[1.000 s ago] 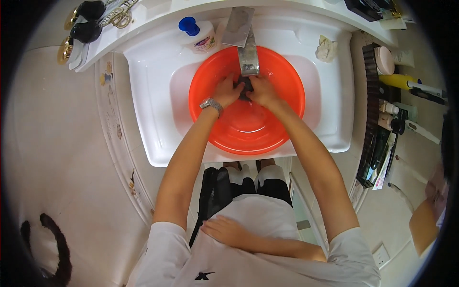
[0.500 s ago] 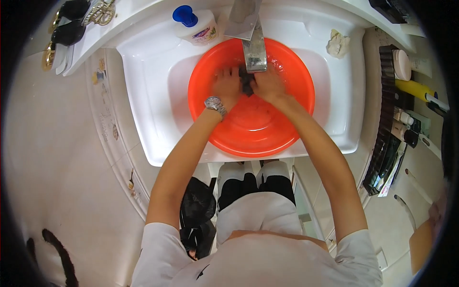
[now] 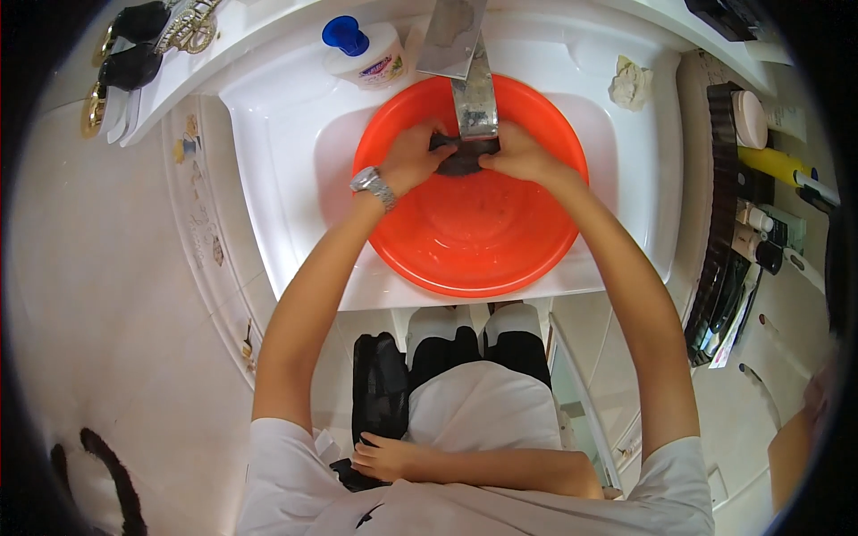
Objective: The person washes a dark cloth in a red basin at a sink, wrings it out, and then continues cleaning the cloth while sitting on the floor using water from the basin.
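A small dark cloth [image 3: 466, 159] is stretched between my two hands over an orange-red basin [image 3: 474, 284], just under the metal faucet [image 3: 475, 107]. My left hand [image 3: 416, 159], with a silver watch [image 3: 374, 186] at its wrist, grips the cloth's left end, thumb on top. Pinching the right end is my right hand [image 3: 523, 156]; its thumb lies on the cloth and the faucet tip partly covers the area between. The basin holds some water with dark specks in it.
The basin stands in a white sink [image 3: 643, 179]. Behind it are a white bottle with blue cap [image 3: 362, 52] and a crumpled pale lump [image 3: 631, 82]. A dark rack of toiletries [image 3: 719, 232] lines the right. Below, another hand [image 3: 380, 456] touches a black mesh bag [image 3: 380, 384].
My hands have lifted from the basin's bottom and spread apart, stretching the cloth between them. Another hand and forearm have come into view below, beside the black bag.
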Motion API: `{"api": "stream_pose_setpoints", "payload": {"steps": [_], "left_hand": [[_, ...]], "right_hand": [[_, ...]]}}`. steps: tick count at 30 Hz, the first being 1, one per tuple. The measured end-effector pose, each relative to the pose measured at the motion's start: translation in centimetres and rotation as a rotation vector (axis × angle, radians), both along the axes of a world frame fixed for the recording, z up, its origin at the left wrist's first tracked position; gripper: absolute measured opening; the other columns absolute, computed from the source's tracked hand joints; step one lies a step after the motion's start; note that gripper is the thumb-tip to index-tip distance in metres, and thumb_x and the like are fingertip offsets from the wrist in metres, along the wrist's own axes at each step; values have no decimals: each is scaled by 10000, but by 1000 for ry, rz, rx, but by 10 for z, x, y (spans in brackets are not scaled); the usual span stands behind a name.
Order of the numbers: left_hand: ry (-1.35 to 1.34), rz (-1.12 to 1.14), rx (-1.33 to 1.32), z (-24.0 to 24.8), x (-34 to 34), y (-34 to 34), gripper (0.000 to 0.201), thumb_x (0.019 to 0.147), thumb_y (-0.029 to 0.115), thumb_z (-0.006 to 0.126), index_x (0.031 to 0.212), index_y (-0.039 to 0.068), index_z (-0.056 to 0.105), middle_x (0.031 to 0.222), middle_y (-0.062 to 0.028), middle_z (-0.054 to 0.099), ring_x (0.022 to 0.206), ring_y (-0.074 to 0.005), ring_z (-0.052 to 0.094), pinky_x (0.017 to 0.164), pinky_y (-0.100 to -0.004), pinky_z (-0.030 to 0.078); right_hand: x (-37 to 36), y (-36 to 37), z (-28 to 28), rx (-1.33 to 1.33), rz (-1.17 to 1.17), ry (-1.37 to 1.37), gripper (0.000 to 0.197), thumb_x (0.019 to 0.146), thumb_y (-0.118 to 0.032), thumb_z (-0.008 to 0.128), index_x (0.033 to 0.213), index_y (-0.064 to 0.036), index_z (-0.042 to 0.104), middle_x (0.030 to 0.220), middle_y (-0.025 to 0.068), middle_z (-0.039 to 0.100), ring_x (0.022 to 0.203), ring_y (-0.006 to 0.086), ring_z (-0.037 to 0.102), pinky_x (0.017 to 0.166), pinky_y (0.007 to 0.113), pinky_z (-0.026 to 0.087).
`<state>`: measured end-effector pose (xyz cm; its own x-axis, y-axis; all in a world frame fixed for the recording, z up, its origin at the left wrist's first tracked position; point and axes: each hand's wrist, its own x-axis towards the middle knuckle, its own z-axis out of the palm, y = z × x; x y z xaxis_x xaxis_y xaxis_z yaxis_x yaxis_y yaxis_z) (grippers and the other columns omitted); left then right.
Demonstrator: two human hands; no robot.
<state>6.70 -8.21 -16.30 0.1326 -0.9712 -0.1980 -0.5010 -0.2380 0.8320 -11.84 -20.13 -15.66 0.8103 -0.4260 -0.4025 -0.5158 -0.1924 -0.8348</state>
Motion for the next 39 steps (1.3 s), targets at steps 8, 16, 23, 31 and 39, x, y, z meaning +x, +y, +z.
{"api": "stream_pose_setpoints", "payload": {"steps": [8, 16, 23, 31, 39], "left_hand": [[-478, -331, 316, 46, 10, -2, 246, 812, 120, 651, 1034, 37, 584, 939, -175, 661, 842, -324, 656, 764, -413, 513], [-775, -195, -130, -30, -29, 15, 424, 836, 169, 577, 1245, 73, 518, 1240, -173, 536, 992, -370, 613, 769, -509, 517], [-582, -148, 339, -32, -37, 4, 324, 903, 266, 505, 1114, 42, 606, 801, -195, 680, 766, -376, 675, 676, -513, 531], [-366, -97, 276, 30, -12, 0, 253, 826, 295, 627, 856, 55, 698, 806, -184, 683, 765, -363, 659, 711, -468, 532], [-396, -287, 244, 32, -19, 9, 212, 817, 219, 645, 956, 60, 664, 880, -171, 665, 825, -352, 637, 736, -449, 501]], "right_hand": [[-9, -6, 29, -328, 223, 280, 316, 853, -199, 663, 1138, -75, 609, 1050, 169, 636, 956, 337, 614, 816, 464, 485], [13, 44, -33, -877, 38, 123, 365, 887, -259, 572, 1180, -41, 582, 985, 203, 667, 980, 349, 641, 883, 467, 503], [30, 40, -23, -448, 135, 418, 269, 910, -255, 532, 1005, -28, 643, 989, 213, 681, 931, 351, 654, 834, 484, 515], [-7, 0, 22, -386, 110, 132, 221, 900, -142, 600, 1107, -80, 647, 976, 185, 673, 904, 364, 632, 796, 461, 494], [-14, 9, 35, -568, 218, 199, 409, 846, -165, 663, 1243, -127, 572, 1284, 144, 548, 1230, 337, 478, 997, 458, 419]]}}
